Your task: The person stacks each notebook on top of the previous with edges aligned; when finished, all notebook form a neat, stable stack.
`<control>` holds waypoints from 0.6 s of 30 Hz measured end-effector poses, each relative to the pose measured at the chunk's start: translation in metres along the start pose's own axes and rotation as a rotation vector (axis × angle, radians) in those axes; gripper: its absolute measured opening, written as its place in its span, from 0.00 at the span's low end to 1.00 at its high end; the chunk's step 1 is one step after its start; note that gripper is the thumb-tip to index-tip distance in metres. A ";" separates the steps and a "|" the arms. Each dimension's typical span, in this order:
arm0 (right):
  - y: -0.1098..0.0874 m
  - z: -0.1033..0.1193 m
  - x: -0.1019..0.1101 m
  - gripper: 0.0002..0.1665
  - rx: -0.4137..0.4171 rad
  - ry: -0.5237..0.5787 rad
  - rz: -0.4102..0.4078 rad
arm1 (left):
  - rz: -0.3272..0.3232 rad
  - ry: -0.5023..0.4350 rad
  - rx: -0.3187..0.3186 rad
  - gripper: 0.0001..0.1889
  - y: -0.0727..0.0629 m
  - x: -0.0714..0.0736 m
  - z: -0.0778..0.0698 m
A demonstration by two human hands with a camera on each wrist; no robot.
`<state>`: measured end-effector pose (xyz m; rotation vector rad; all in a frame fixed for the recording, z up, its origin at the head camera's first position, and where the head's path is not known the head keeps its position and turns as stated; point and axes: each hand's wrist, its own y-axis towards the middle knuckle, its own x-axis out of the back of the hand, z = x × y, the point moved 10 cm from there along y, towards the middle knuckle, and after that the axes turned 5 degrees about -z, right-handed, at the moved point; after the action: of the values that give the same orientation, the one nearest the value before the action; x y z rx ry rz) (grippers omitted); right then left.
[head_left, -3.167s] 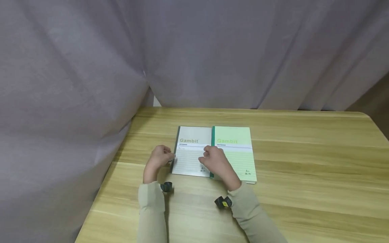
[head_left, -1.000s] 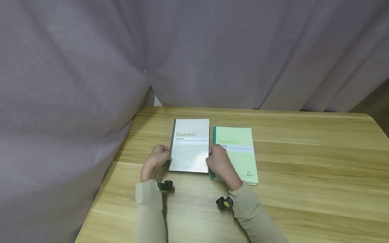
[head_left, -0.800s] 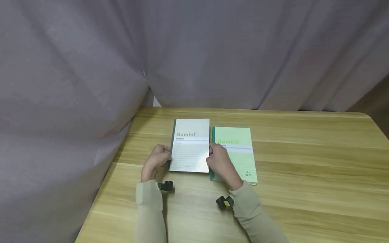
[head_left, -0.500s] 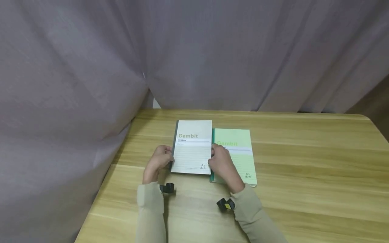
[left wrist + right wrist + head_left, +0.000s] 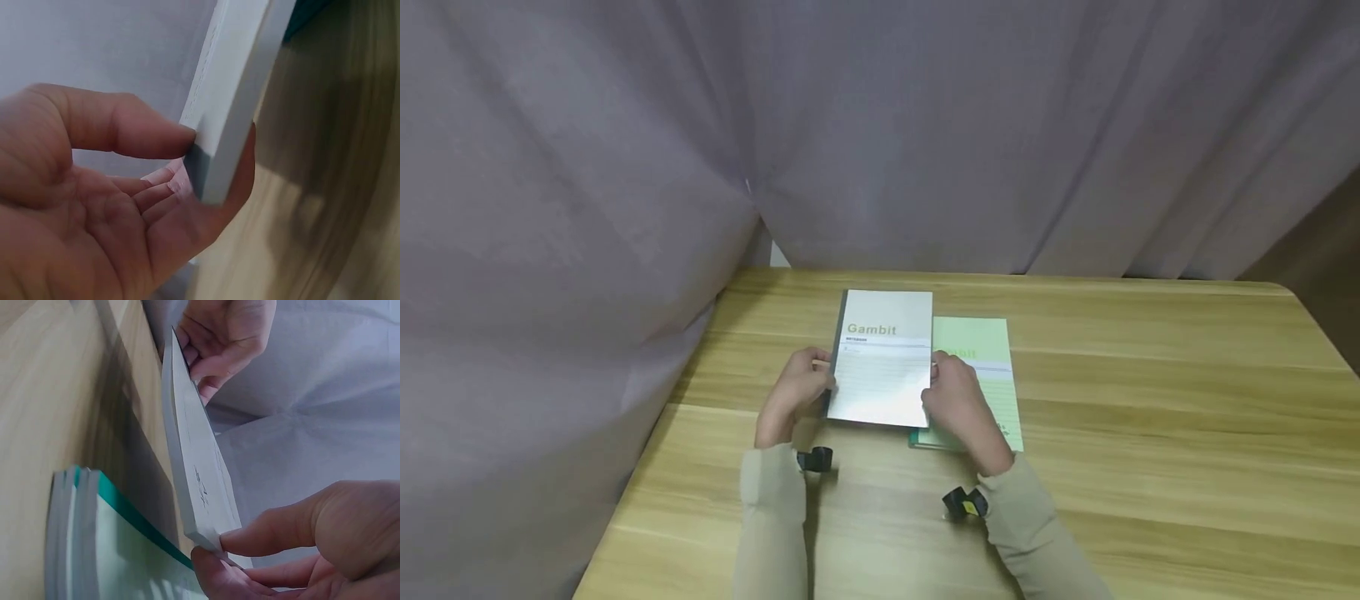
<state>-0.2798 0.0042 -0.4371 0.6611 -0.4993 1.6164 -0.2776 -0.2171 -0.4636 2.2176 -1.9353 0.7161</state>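
Note:
A white notebook (image 5: 882,367) with a dark spine is held up off the table between both hands. My left hand (image 5: 795,390) pinches its spine edge; in the left wrist view the thumb (image 5: 137,128) lies on the cover and a finger is beneath. My right hand (image 5: 961,400) pinches the opposite edge, thumb on top, as the right wrist view shows. Below and to the right lies a green notebook (image 5: 992,392) with a green spine, partly covered by the white one and my right hand. In the right wrist view it tops a small stack (image 5: 81,525) of notebooks.
The wood-grain table (image 5: 1150,400) extends far to the right. Grey curtain cloth (image 5: 880,142) hangs behind it and along the left side (image 5: 550,333). A black wrist camera (image 5: 815,459) sits on the left wrist, another (image 5: 964,503) on the right.
The white notebook, earlier flat beside the green one, is gripped by both hands and raised. Over the last half second it has shifted right, now overlapping the green notebook's left edge in view.

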 end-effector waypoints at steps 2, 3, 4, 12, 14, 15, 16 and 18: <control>0.001 -0.001 0.004 0.10 -0.004 0.001 -0.005 | 0.009 -0.008 -0.004 0.27 0.000 -0.002 -0.004; 0.001 -0.002 0.006 0.10 -0.009 0.002 -0.006 | 0.011 -0.011 -0.009 0.27 0.000 -0.003 -0.006; 0.002 -0.003 0.008 0.10 -0.012 0.002 -0.008 | 0.014 -0.014 -0.011 0.28 0.000 -0.004 -0.008; -0.002 -0.009 0.020 0.19 -0.047 0.012 -0.011 | 0.041 -0.003 -0.025 0.28 -0.001 -0.016 -0.016; -0.004 -0.012 0.023 0.22 -0.061 0.014 -0.009 | 0.055 -0.014 -0.026 0.28 -0.001 -0.021 -0.017; -0.005 -0.014 0.024 0.24 -0.071 0.013 -0.011 | 0.062 -0.018 -0.026 0.27 -0.002 -0.023 -0.017; -0.005 -0.017 0.026 0.25 -0.076 0.010 -0.012 | 0.067 -0.019 -0.027 0.27 -0.002 -0.025 -0.017; -0.007 -0.020 0.029 0.26 -0.083 -0.011 -0.018 | 0.077 -0.028 -0.026 0.27 -0.003 -0.030 -0.016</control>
<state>-0.2781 0.0395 -0.4333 0.6110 -0.5637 1.5676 -0.2814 -0.1832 -0.4611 2.1597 -2.0416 0.6694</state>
